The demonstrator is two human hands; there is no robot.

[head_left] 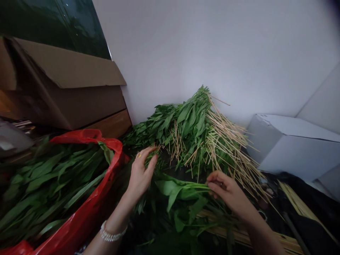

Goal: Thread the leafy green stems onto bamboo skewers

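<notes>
- Pale wall [225, 46] filled the upper right
- At lower centre I saw the leafy bunch [172, 188], its stems [198, 185] pinched in the right hand [223, 186]; the left hand [140, 170] gaped, apparently empty
- I judged it light, soft, easily bruised, best gripped by the stems
- Shadow blurred its lower leaves [179, 221]; fingers covered the stem ends

Dimly lit pale wall [212, 49], glossy dark green panel [53, 23] at upper left, cardboard box [85, 102] before it

Dark surface [166, 158] — leafy heap [191, 115], pale sticks [245, 164]
</notes>
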